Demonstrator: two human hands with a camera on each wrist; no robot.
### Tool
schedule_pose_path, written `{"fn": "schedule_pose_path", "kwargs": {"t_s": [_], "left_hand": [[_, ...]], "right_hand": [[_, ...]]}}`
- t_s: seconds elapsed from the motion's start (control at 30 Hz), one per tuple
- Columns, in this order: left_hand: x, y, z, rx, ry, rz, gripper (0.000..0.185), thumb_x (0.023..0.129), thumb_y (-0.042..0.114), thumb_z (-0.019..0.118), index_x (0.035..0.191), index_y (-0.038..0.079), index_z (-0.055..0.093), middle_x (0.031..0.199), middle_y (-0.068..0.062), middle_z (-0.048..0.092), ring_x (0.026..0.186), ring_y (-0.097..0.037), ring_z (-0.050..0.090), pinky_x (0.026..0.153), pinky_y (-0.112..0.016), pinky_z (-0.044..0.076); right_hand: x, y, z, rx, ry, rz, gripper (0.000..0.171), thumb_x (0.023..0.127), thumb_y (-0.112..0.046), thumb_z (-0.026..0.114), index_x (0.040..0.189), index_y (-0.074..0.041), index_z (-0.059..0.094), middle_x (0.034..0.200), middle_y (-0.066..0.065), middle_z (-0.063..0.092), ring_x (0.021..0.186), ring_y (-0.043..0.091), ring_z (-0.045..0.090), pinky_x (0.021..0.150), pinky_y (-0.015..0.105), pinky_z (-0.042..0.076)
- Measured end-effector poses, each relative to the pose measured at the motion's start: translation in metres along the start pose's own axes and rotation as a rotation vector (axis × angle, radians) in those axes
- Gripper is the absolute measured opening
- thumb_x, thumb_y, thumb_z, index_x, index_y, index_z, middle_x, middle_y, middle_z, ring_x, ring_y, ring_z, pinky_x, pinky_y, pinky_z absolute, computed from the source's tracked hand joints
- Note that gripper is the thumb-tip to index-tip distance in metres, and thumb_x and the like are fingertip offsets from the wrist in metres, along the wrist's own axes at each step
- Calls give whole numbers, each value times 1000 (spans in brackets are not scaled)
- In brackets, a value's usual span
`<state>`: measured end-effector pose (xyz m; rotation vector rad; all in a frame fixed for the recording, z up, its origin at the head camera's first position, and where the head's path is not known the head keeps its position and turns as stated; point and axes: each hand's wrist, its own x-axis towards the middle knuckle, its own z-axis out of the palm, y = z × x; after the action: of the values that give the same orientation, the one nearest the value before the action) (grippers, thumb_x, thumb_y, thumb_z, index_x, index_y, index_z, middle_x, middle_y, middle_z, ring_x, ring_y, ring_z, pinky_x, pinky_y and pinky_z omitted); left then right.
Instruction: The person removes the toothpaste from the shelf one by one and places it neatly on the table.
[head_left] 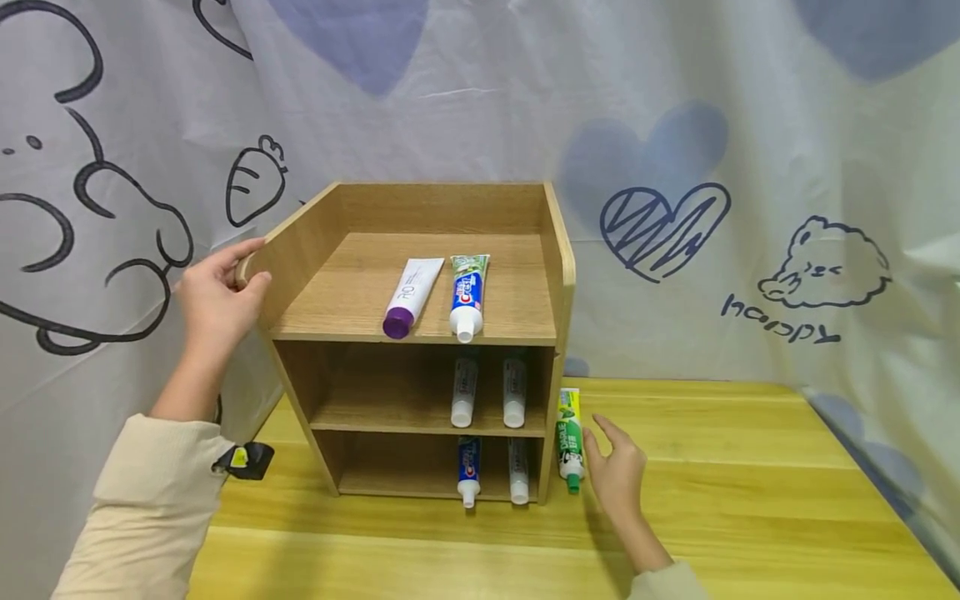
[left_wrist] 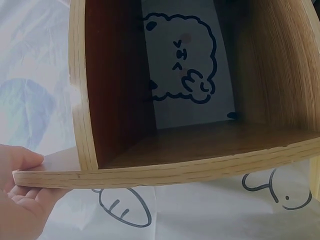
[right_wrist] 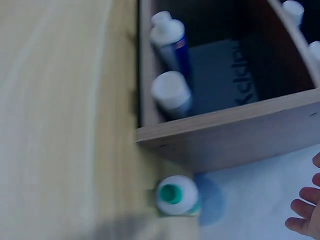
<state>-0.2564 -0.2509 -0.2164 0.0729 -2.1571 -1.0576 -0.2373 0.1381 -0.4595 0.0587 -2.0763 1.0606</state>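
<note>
My left hand (head_left: 221, 296) grips the upper left side panel of a wooden shelf (head_left: 408, 337), thumb on one face and fingers on the other; the left wrist view shows the panel's edge between them. My right hand (head_left: 618, 467) is beside a green and yellow toothpaste tube (head_left: 569, 437), apart from it, fingers loosely bent around nothing. That tube lies on the table along the shelf's right side, green cap toward me. On the top board lie a white tube with a purple cap (head_left: 412, 296) and a blue and green toothpaste tube (head_left: 468, 296).
Two pale tubes (head_left: 464, 392) lie in the middle compartment. In the bottom one are a blue tube (head_left: 468, 467) and a pale tube (head_left: 518, 471), caps forward. The yellow wooden table (head_left: 712, 500) meets a patterned cloth (head_left: 480, 108) behind and at the sides.
</note>
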Motion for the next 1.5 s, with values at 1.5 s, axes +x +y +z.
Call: {"fn": "schedule_pose_path", "kwargs": {"t_s": [1.5], "left_hand": [[-2, -1, 1, 63, 17, -8, 39, 83, 5, 58, 121, 8, 62, 41, 34, 34, 38, 13, 34, 37, -9, 28]], "right_hand": [[52, -143, -51, 463, 153, -255, 30, 75, 13, 63, 104, 14, 63, 104, 29, 63, 101, -4, 60, 87, 19, 49]]}}
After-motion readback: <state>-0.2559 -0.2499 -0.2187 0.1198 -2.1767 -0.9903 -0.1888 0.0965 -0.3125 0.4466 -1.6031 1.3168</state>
